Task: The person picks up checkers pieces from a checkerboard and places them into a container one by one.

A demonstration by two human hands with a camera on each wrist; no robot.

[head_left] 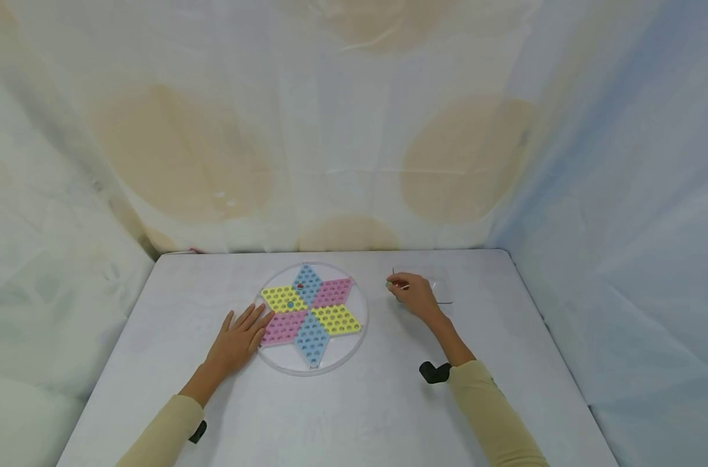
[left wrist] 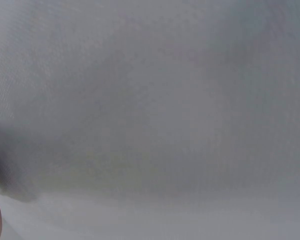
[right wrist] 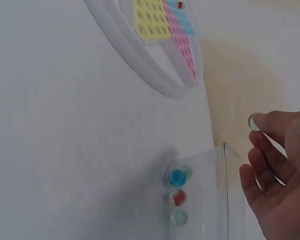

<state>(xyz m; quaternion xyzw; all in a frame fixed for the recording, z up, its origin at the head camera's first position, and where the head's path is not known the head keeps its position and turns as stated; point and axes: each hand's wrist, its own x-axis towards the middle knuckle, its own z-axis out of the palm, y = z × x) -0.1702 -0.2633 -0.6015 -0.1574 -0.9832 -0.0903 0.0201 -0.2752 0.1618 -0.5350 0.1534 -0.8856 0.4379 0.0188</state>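
Observation:
A round clear board with a star of blue, pink and yellow holed fields (head_left: 311,316) lies on the table; its rim (right wrist: 140,60) shows in the right wrist view too. My left hand (head_left: 241,337) lies flat, fingers straight, touching the board's left edge. My right hand (head_left: 409,292) hovers over a clear box (head_left: 438,288) to the right of the board and pinches a small clear marble (right wrist: 253,122) at its fingertips. Inside the clear box (right wrist: 210,200) lie a blue marble (right wrist: 177,178), a red marble (right wrist: 178,198) and a pale marble (right wrist: 179,218). The left wrist view shows only blurred grey cloth.
The white table (head_left: 342,415) is hemmed in by a draped cloth backdrop (head_left: 342,130) at the back and both sides. A red marble (head_left: 300,285) and a blue marble (head_left: 290,304) sit on the board. Black wrist straps (head_left: 434,372) sit on both forearms.

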